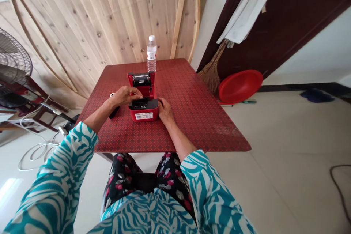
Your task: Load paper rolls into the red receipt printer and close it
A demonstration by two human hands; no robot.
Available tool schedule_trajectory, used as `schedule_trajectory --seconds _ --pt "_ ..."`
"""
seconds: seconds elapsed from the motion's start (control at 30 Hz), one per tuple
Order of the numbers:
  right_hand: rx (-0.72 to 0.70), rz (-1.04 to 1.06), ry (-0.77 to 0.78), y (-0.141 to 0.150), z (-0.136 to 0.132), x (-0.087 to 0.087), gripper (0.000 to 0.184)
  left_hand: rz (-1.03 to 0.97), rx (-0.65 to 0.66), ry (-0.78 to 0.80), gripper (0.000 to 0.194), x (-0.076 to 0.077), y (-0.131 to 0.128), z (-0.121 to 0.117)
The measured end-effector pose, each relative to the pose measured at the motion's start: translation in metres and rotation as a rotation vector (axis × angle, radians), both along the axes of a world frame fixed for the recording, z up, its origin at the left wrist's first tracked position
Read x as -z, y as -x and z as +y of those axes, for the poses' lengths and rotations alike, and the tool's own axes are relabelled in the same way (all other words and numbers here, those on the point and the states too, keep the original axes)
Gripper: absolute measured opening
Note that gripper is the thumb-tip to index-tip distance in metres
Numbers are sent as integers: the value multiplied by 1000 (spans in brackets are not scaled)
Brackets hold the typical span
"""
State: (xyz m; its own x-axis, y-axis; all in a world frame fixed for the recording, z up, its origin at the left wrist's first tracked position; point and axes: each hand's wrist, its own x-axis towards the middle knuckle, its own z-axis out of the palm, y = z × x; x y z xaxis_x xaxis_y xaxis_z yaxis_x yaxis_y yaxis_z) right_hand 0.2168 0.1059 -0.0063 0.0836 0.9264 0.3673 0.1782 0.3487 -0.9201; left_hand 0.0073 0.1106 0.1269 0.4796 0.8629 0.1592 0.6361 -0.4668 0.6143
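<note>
A red and black label printer (144,109) stands on the table with its lid (141,80) raised at the back. A white sticker with printed codes is on its red front. My left hand (126,95) is over the printer's opening, its fingers drawn together at the inner edge; whatever they pinch is too small to make out. Against the printer's right side, my right hand (165,110) is closed round the rear corner, gripping it. Partly hidden under my left wrist lies a dark object (114,112), with a small white ring-shaped thing (112,95) near it.
A clear water bottle (151,55) stands behind the printer on the red patterned table (197,117). Wooden boards (109,18) lean behind the table. A fan (13,58) and loose cables are at the left. A broom (212,71) and red basin (240,86) are at the right.
</note>
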Motion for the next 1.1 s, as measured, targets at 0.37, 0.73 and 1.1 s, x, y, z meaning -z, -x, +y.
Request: schedule_trajectory --seconds 0.37,0.73,1.1 --pt "0 12 -10 -3 -2 0 29 -132 -32 -168 23 18 -9 -39" --pt "3 246 178 -8 19 -13 41 30 80 -433 24 26 0 -45" --pt "-202 153 -62 6 74 -101 57 159 42 -524 30 28 -5 -65"
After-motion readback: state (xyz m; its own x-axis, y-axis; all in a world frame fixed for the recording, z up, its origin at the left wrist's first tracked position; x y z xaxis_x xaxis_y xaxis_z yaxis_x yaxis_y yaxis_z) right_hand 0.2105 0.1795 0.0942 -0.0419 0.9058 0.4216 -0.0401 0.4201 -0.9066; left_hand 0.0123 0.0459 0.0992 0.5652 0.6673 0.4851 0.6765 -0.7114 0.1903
